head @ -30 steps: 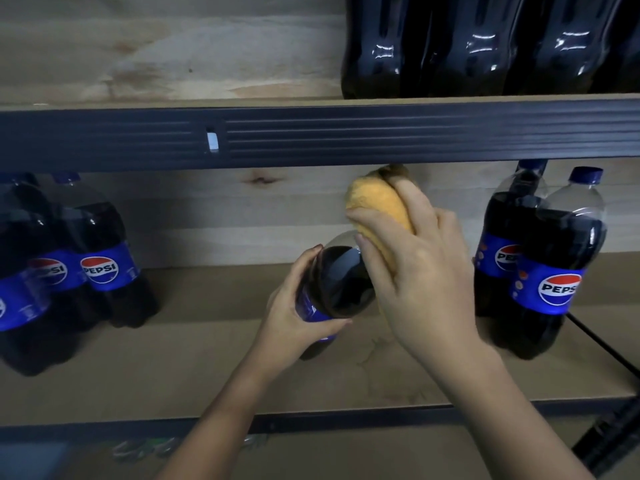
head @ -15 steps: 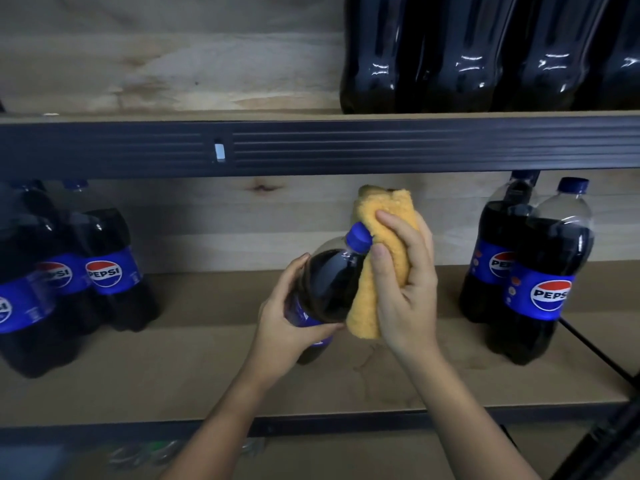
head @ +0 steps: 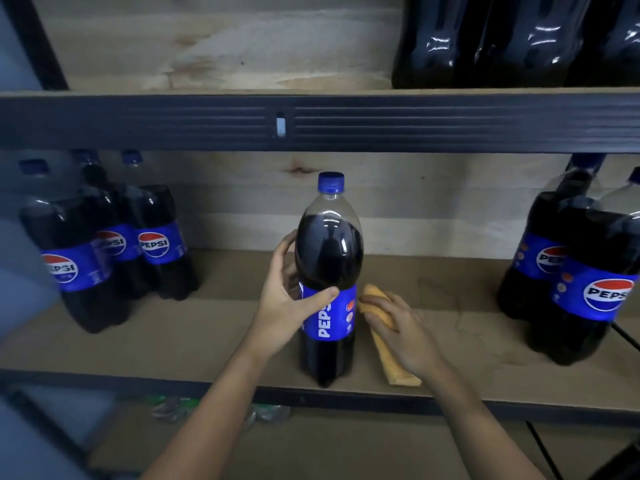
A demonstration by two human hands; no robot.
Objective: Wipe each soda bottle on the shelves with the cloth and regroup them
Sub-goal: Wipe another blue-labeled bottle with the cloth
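Left grip clasps upright PEPSI bottle; right grip seemingly pinches yellow cloth.

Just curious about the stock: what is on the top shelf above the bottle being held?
On the top shelf, at the right, stand dark soda bottles. Only their lower bodies show; labels and caps are cut off by the frame.

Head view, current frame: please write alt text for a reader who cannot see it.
A person's left hand grips an upright Pepsi bottle on the middle shelf, while the right hand holds a yellow cloth beside it. More Pepsi bottles stand grouped at left and right.
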